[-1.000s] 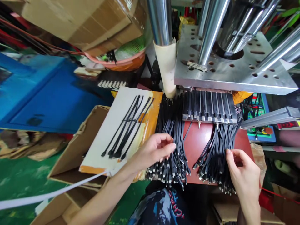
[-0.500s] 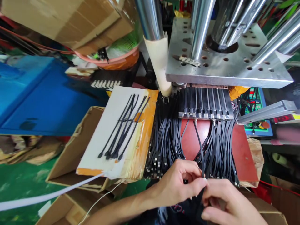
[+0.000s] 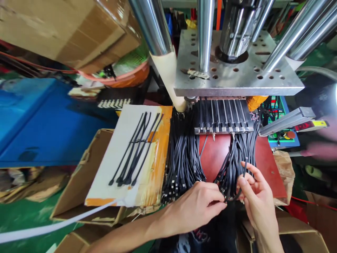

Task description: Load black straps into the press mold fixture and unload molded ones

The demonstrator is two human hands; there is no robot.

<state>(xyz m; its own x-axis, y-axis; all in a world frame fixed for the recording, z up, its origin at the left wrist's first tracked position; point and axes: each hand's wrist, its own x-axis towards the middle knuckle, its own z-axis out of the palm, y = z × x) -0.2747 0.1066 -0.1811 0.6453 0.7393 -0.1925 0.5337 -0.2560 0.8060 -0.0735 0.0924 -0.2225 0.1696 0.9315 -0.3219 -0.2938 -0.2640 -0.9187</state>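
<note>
A single black flat cable (image 3: 239, 192) curves between my two hands, in front of the bundles on the red board. My left hand (image 3: 201, 202), closed in a pinch, grips the lower end of it. My right hand (image 3: 256, 196) pinches the other end between thumb and fingers, and a short tip sticks up above them. Just behind my hands hangs the right bundle of black cables (image 3: 238, 154). The left bundle of black cables (image 3: 185, 158) lies beyond my left hand. Several cables rest in the slots of a metal mould (image 3: 223, 116) under the press.
A thick steel press plate (image 3: 237, 84) hangs above the mould. On the left, a white board (image 3: 123, 140) carries several black cables over a cardboard box (image 3: 84, 165). The red board (image 3: 268, 165) extends to the right. A blue button panel (image 3: 283, 137) stands farther right.
My right hand has risen and turned palm-up, bringing one cable end up and bending the cable into a curve. My left hand stays near its place. The whole view has shifted slightly.
</note>
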